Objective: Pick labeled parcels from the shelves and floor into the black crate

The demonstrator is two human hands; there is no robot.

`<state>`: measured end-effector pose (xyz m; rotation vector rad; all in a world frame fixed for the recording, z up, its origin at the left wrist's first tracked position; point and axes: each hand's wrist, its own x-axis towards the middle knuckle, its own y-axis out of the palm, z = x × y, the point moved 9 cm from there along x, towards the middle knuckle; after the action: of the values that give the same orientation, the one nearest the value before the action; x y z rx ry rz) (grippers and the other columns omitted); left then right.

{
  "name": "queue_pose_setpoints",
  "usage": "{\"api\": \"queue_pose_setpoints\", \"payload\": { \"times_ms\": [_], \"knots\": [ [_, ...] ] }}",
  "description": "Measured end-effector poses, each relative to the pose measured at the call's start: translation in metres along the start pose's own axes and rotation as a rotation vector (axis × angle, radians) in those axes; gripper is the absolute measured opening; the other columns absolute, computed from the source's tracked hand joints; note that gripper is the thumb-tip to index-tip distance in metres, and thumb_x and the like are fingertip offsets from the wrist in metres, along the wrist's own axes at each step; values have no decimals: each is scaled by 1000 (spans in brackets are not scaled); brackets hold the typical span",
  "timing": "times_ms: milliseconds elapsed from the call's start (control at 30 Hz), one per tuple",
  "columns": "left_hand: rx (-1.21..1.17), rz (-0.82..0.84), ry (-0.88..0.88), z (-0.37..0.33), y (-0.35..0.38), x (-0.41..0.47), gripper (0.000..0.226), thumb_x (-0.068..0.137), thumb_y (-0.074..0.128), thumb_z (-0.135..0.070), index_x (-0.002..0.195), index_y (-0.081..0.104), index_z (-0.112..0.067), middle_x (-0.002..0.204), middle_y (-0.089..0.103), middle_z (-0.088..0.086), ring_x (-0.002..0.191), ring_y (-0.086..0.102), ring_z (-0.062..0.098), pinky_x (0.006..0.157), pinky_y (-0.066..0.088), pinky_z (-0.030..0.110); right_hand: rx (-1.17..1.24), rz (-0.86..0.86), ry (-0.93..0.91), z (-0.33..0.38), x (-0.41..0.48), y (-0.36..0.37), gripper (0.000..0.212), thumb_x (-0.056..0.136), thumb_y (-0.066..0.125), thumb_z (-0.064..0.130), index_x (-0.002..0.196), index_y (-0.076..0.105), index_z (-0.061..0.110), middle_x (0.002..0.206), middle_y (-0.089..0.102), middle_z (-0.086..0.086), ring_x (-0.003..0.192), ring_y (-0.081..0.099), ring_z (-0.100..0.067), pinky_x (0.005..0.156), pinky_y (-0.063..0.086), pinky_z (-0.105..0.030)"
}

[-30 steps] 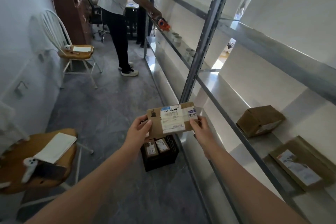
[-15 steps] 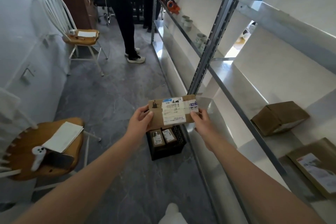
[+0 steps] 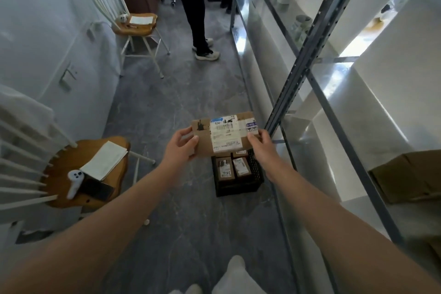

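Note:
A flat brown cardboard parcel [image 3: 205, 141] with a white shipping label faces up in front of me. My left hand [image 3: 180, 147] grips its left end and my right hand [image 3: 261, 147] grips its right end. The parcel hangs in the air just above and behind the black crate [image 3: 238, 188], which stands on the grey floor beside the shelf foot. Two small labeled parcels [image 3: 232, 169] lie inside the crate. Another brown box [image 3: 410, 178] sits on the metal shelf at the right.
A metal shelving unit [image 3: 307, 48] runs along the right. A wooden chair [image 3: 78, 174] with papers, a white controller and a phone stands at the left. A second chair [image 3: 136, 24] stands farther back. A person's legs [image 3: 198, 19] are in the aisle ahead.
My view has tilted downward and I have stepped closer to the crate. Both hands keep hold of the parcel, which now hangs nearer over the crate. My own foot has come into view.

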<state>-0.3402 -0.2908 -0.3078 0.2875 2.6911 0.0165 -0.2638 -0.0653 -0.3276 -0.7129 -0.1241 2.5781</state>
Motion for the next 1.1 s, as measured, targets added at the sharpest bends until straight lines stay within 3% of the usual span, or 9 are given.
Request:
{"api": "queue_pose_setpoints", "payload": {
  "times_ms": [200,267,367,433,533,767,867,1033,1100],
  "knots": [
    [31,-13,-11,1,35,20,33,97,56,-12,129,52,-17,113,61,-3,94,61,8,66,54,21,38,24,21,-4,33,-27,28,103,45,32,131,43,25,101,60,12,90,60,-4,70,48,-25],
    [40,-15,-17,3,46,28,31,97,58,-12,127,54,-20,114,61,-2,95,61,8,66,54,21,49,31,30,-8,43,-35,29,103,45,33,131,43,25,104,61,10,93,61,-7,75,51,-27],
    [37,-10,-34,9,63,37,28,97,57,-12,124,54,-21,109,62,-6,94,61,6,61,54,18,52,31,44,-16,56,-47,32,102,45,35,133,44,24,116,64,0,103,64,-17,93,54,-42],
    [46,-21,-38,12,69,42,31,97,58,-13,127,54,-20,112,62,-5,95,61,6,63,54,19,37,35,47,-18,62,-53,35,103,44,35,137,43,25,121,63,0,102,63,-14,85,54,-36],
    [49,-24,-46,19,76,51,36,96,59,-14,131,54,-19,119,61,-3,98,61,9,69,54,22,22,48,22,-16,69,-58,35,104,42,32,138,44,25,117,61,5,91,57,-1,67,43,-20],
    [27,1,-81,27,78,87,34,97,57,-14,131,52,-19,114,61,-6,93,60,3,64,53,17,34,30,79,-20,100,-51,40,104,43,32,144,42,27,127,61,1,92,57,-1,67,45,-21],
    [31,17,-104,32,77,111,37,98,57,-13,134,51,-16,122,61,-1,97,62,8,68,54,19,38,15,107,-22,117,-44,38,103,44,32,142,45,27,124,62,3,90,59,-1,64,45,-20],
    [33,56,-152,32,76,154,33,98,57,-14,130,53,-19,119,61,-3,97,61,6,64,52,17,38,-21,154,-20,149,-34,40,103,45,29,143,43,24,128,62,0,100,61,-6,79,51,-26],
    [34,71,-165,28,76,172,32,98,57,-13,129,53,-20,119,60,-2,98,61,8,67,51,19,23,-32,170,-15,161,-30,39,104,45,27,142,42,23,126,61,1,97,59,-4,74,50,-24]
  ]
}}
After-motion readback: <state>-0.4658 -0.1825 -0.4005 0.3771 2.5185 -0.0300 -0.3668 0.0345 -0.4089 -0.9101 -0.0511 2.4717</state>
